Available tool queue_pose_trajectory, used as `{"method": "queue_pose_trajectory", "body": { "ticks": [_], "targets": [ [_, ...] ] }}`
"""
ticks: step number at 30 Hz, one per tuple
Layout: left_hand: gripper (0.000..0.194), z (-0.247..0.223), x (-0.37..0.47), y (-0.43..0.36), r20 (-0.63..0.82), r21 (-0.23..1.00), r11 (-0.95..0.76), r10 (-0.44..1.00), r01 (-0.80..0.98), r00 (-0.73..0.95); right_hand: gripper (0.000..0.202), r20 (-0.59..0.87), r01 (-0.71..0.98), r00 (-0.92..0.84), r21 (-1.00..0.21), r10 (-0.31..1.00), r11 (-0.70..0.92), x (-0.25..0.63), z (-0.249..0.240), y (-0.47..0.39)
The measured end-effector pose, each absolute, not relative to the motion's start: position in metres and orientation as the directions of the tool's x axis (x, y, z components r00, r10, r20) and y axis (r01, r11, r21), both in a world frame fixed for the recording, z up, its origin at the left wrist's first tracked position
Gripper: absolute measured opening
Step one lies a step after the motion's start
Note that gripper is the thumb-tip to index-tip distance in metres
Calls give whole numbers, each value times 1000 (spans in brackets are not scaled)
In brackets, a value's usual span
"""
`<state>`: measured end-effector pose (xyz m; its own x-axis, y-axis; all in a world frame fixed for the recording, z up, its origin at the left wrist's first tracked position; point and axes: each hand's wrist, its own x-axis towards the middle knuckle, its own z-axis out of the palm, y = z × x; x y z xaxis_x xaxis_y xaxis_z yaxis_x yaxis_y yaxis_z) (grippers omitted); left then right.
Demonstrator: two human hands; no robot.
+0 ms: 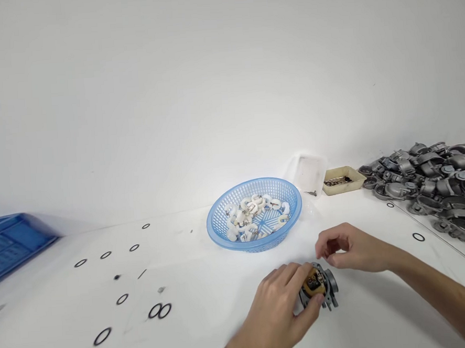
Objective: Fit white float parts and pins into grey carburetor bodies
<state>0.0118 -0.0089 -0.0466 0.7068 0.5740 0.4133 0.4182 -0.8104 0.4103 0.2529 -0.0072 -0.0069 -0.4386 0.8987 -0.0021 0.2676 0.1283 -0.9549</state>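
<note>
My left hand (282, 305) is wrapped around a grey metal carburetor (329, 289) on the white table. Its open side faces up, showing a yellow-brown insert and small brass-coloured parts; the fingers cover its left portion. Just above and to the right, my right hand (349, 248) has its fingers curled towards the thumb. Whatever lies between those fingertips, if anything, is too small to make out. Behind both hands stands a blue plastic basket (216, 233) with several white ring-shaped floats (252, 207) in it.
Several black rubber rings (102, 336) are scattered at the left, near a blue crate (21, 239). A cream tray (346, 188) of small metal parts and a whitish container (310, 174) stand by the wall. Grey metal carburetor parts (433, 182) are heaped at the right.
</note>
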Motion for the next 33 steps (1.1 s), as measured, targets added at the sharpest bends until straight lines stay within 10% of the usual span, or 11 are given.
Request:
{"method": "queue_pose_trajectory", "body": {
  "ticks": [33],
  "targets": [
    [27, -56, 13, -5, 493, 423, -838, 533, 346, 687, 10, -87, 176, -348, -984, 934, -26, 244, -36, -4]
  ]
}}
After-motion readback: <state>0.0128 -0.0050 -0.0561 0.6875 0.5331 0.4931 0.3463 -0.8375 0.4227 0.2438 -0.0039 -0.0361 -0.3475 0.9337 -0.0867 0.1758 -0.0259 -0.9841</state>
